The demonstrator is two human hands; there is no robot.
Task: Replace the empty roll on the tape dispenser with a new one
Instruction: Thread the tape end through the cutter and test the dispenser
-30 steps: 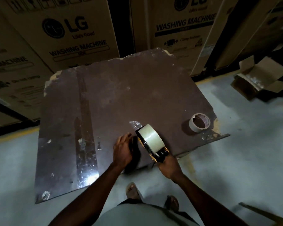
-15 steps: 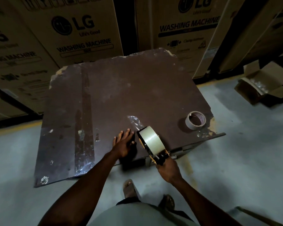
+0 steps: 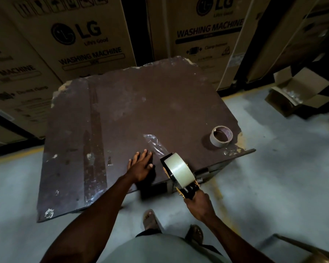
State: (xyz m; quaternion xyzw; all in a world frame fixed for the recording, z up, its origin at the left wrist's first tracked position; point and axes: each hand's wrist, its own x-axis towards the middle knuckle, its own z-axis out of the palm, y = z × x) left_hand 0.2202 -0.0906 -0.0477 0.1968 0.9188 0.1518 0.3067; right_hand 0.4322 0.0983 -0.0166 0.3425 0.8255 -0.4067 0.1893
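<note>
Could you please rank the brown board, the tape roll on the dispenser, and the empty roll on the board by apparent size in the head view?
1. Brown board, by far the largest.
2. Tape roll on the dispenser.
3. Empty roll, though it lies farther from the camera, so this gap is unsure.

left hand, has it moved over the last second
Yes. The left hand opened flat and slid away from the dispenser, onto the table beside the tape strip.

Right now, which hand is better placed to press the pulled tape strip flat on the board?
Left. The left hand lies open on the board beside the tape strip; the right hand grips the dispenser.
</note>
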